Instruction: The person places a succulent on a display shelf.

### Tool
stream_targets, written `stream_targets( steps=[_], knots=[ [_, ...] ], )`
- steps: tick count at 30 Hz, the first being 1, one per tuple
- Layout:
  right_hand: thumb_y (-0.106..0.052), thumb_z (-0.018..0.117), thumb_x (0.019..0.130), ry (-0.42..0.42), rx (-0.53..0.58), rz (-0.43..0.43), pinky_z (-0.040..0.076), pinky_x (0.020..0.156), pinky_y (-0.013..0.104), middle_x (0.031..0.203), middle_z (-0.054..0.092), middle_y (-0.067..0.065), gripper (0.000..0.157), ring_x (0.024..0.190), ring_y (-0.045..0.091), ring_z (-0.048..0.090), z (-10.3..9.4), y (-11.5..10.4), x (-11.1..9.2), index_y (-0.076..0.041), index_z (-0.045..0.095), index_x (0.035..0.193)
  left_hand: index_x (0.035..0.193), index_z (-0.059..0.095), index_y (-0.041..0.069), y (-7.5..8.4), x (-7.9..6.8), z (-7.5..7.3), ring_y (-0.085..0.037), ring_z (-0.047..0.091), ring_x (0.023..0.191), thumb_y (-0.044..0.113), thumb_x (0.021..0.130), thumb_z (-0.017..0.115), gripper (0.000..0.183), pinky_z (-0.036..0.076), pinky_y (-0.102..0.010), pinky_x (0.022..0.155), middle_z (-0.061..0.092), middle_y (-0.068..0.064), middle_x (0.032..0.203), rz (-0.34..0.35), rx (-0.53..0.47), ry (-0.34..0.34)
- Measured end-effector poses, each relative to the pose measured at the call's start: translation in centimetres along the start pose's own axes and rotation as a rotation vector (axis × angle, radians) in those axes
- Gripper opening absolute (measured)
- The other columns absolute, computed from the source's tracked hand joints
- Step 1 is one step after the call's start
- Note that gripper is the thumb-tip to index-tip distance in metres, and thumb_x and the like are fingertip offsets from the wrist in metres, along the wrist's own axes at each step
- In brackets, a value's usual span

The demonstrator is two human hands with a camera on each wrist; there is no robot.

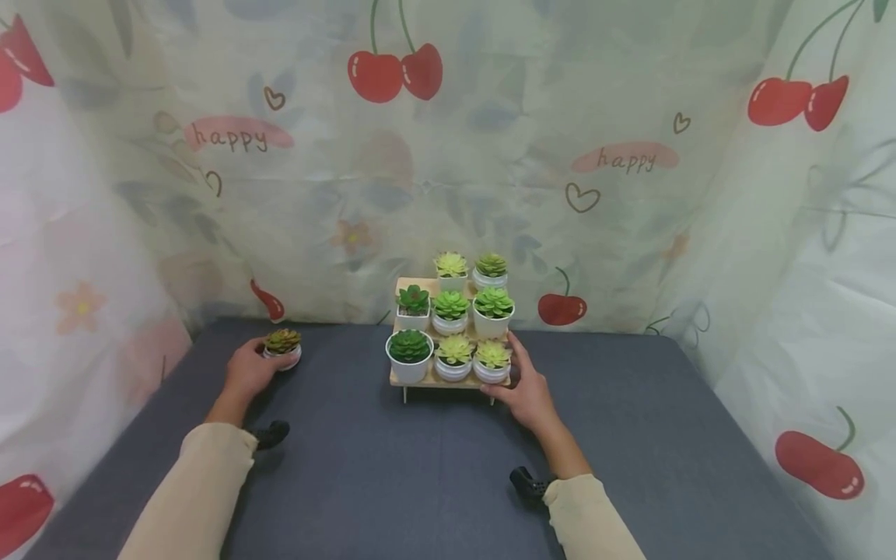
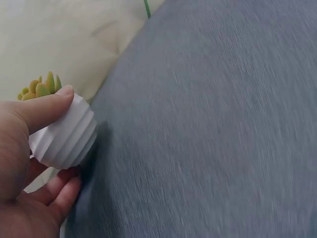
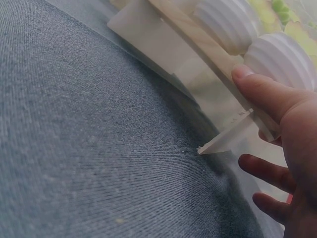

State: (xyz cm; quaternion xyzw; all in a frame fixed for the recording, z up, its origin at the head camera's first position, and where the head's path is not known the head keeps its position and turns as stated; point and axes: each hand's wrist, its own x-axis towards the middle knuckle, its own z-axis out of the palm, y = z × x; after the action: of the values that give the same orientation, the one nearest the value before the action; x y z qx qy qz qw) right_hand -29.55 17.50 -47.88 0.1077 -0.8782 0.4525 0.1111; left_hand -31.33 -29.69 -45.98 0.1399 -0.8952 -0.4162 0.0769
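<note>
At the left of the table, my left hand [image 1: 248,369] grips a small potted succulent [image 1: 283,342]. Its ribbed white pot [image 2: 69,134] sits between thumb and fingers in the left wrist view, with yellow-green leaves showing above the thumb. A tiered wooden plant stand [image 1: 418,284] carries several succulents in white pots on three levels. At its front right corner, my right hand [image 1: 530,393] holds the lowest shelf. The right wrist view shows the thumb against the shelf's front edge [image 3: 218,64] and a finger partly hidden below; the other fingers extend apart from it.
Dark grey cloth [image 1: 392,474] covers the table. A curtain [image 1: 476,155] printed with cherries hangs behind and along both sides. Black wrist devices [image 1: 273,434] are worn near both sleeves. On the top level, the two pots stand toward the middle and right.
</note>
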Motion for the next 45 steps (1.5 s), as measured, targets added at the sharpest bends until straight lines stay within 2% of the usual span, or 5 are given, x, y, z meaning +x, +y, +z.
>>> stream_targets(
  steps=[18,22,29,34,45],
  knots=[
    [-0.027,0.088,0.073,0.004,-0.008,0.017,0.042,0.096,0.054,0.135,0.055,0.016,0.108,0.120,0.033,0.055,-0.2,0.2,0.1,-0.032,0.019,0.155,0.138,0.046,-0.006,6.0,0.3,4.2,-0.039,0.050,0.118,0.037,0.086,0.074,0.072,0.042,-0.051,0.095,0.050,-0.027,0.134,0.056,-0.145,-0.098],
    [-0.026,0.088,0.072,0.009,-0.009,0.012,0.043,0.093,0.053,0.134,0.057,0.015,0.108,0.117,0.032,0.057,-0.2,0.1,0.1,-0.033,0.020,0.155,0.141,0.044,-0.003,8.3,0.6,4.5,-0.039,0.046,0.124,0.039,0.088,0.071,0.073,0.040,-0.052,0.099,0.045,-0.025,0.141,0.078,-0.176,-0.116],
    [-0.027,0.088,0.073,-0.001,-0.005,0.000,0.044,0.093,0.053,0.134,0.056,0.014,0.108,0.117,0.031,0.057,-0.1,0.0,0.1,-0.033,0.019,0.155,0.146,0.041,0.003,12.8,0.4,4.1,-0.035,0.038,0.134,0.034,0.087,0.074,0.074,0.035,-0.050,0.105,0.040,-0.018,0.147,0.132,-0.352,-0.144],
    [-0.026,0.088,0.072,0.009,0.005,0.000,0.044,0.091,0.052,0.132,0.057,0.015,0.108,0.115,0.031,0.058,-0.4,0.0,0.1,-0.034,0.020,0.155,0.149,0.038,0.007,15.6,0.1,3.8,-0.035,0.038,0.134,0.035,0.087,0.074,0.077,0.039,-0.050,0.102,0.035,-0.017,0.151,0.156,-0.375,-0.165],
    [-0.026,0.087,0.074,-0.001,0.000,0.005,0.046,0.090,0.053,0.134,0.056,0.014,0.107,0.116,0.032,0.058,0.0,0.1,0.2,-0.035,0.019,0.155,0.149,0.037,0.006,17.7,0.1,4.6,-0.034,0.041,0.131,0.031,0.090,0.071,0.073,0.040,-0.048,0.101,0.034,-0.019,0.151,0.156,-0.428,-0.186]
  ],
)
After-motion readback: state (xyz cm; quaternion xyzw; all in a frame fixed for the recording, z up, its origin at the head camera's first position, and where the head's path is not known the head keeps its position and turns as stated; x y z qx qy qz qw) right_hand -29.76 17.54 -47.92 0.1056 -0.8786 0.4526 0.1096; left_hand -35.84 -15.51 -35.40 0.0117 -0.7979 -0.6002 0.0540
